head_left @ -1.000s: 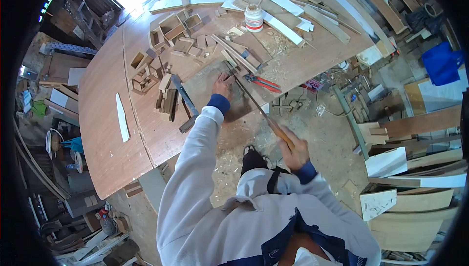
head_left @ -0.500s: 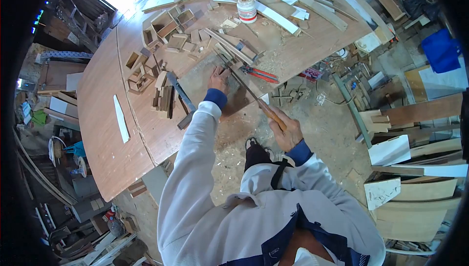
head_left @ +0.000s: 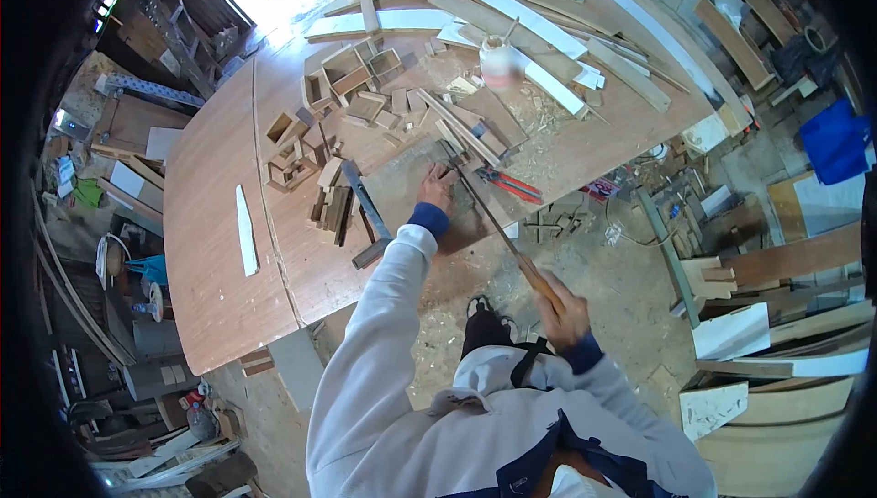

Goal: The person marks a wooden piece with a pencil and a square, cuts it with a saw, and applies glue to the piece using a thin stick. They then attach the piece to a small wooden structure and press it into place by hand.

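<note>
My right hand (head_left: 565,317) is closed around the wooden handle (head_left: 539,280) of a long, thin handsaw. Its narrow blade (head_left: 489,212), seen nearly edge-on, slants up and left across the table edge. My left hand (head_left: 438,185) rests on a grey board (head_left: 399,172) beside the far part of the blade. The fingers there are bent and pressed down; whatever piece lies under them is too small and covered to name. Red-handled pliers (head_left: 512,185) lie just right of the blade, and a square (head_left: 365,201) lies left of my left hand.
Small wooden boxes (head_left: 347,71) and offcuts sit on the table (head_left: 206,224). A white glue jar (head_left: 498,61) stands near long strips (head_left: 530,18) at the back. Stacked boards (head_left: 786,338) line the right side. Shavings litter the floor (head_left: 630,288).
My right hand has drawn the handsaw back toward my body, away from my left hand. My left hand stays on the board. The whole view has shifted, with the table appearing farther right.
</note>
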A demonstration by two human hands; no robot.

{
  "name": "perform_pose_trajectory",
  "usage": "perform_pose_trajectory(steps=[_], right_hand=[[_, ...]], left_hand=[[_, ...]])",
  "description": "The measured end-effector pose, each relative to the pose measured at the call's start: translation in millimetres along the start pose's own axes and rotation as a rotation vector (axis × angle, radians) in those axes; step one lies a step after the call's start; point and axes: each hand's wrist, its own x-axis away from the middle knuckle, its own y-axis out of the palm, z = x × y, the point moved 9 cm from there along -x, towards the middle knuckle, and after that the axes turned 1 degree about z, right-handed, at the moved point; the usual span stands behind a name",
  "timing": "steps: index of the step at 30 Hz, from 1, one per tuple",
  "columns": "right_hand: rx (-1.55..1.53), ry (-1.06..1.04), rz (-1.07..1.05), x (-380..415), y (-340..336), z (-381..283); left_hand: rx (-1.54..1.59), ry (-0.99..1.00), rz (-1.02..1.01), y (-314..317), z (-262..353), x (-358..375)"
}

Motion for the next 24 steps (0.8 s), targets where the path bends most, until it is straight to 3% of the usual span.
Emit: perform_pose_trajectory(steps=[6, 11, 14, 20, 24], right_hand=[[-0.022, 0.015, 0.007, -23, 14, 3], [-0.037, 0.065, -0.015, -3, 7, 14], [0.015, -0.049, 0.018, 15, -3, 9], [-0.053, 0.138, 0.043, -5, -10, 22], [-0.06, 0.065, -0.002, 1, 3, 14]], left_hand=[[0.005, 0.114, 0.058, 3, 3, 3], [0.016, 0.087, 0.122, -9, 11, 3], [0.052, 0.084, 0.097, -4, 4, 4], [0.052, 0.016, 0.049, -3, -1, 0], [0.04, 0.097, 0.085, -6, 3, 1]])
